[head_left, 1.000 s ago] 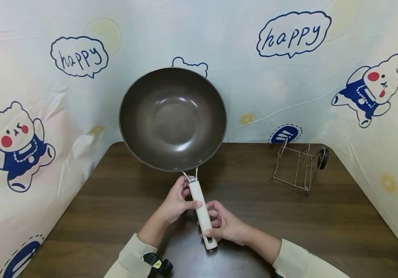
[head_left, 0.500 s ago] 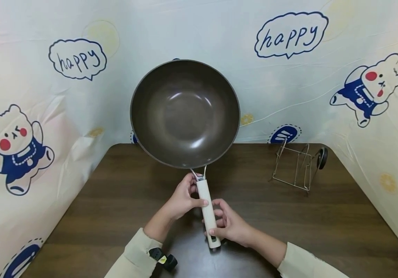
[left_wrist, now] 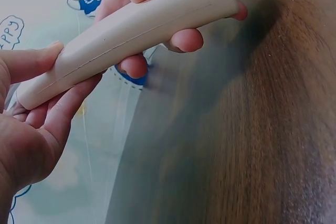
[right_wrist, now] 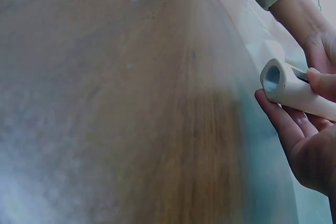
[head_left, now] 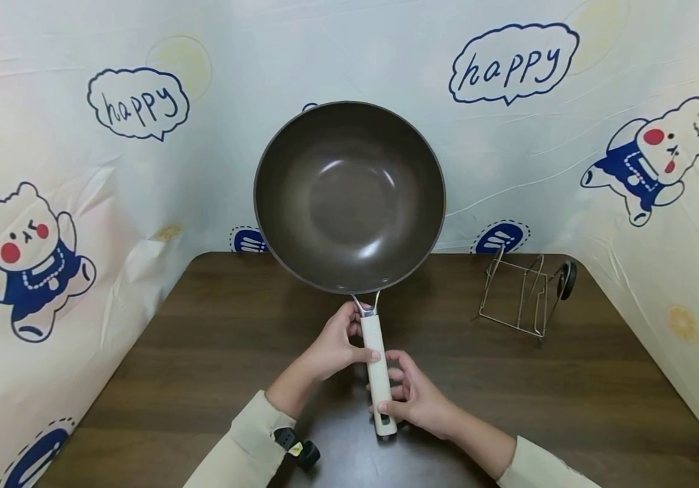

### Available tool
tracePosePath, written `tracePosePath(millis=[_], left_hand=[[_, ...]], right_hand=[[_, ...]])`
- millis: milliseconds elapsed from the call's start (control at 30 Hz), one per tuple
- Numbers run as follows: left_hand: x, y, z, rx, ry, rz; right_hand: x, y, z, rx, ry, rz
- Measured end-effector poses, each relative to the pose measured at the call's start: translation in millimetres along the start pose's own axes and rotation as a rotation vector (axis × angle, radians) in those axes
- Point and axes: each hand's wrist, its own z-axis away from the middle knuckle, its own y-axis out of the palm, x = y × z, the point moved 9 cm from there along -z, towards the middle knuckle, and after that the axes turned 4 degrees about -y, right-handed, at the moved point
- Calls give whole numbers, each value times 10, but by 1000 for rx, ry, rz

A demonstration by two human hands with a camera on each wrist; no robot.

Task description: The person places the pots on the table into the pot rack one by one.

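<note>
A dark brown wok (head_left: pixel 349 196) with a cream handle (head_left: pixel 378 369) is held up above the brown wooden table (head_left: pixel 203 352), its inside facing me. My left hand (head_left: pixel 337 346) grips the upper part of the handle (left_wrist: pixel 131 30) near the metal bracket. My right hand (head_left: pixel 413 400) grips the lower end of the handle (right_wrist: pixel 294 90), thumb on top and fingers curled underneath. Both wrist views show fingers wrapped round the cream handle above the table.
A wire rack (head_left: pixel 523 295) with a black knob stands at the back right of the table. A plastic sheet printed with bears and "happy" bubbles (head_left: pixel 514 61) walls the table on three sides. A black wrist strap (head_left: pixel 297 451) sits on my left sleeve.
The wok and both hands have shifted to the right, and the wok has risen slightly. Both hands keep the same grip on the handle.
</note>
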Motion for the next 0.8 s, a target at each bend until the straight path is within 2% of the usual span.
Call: tracePosePath(millis=[433, 700, 800], left_hand=[[-64, 209, -151, 67, 24, -22], [-137, 339, -229, 92, 32, -35], [-161, 404, -244, 121, 42, -37]], right_hand=[[56, -132, 87, -45, -94, 48], [68, -235, 156, -67, -80, 52], [61, -253, 187, -59, -86, 34]])
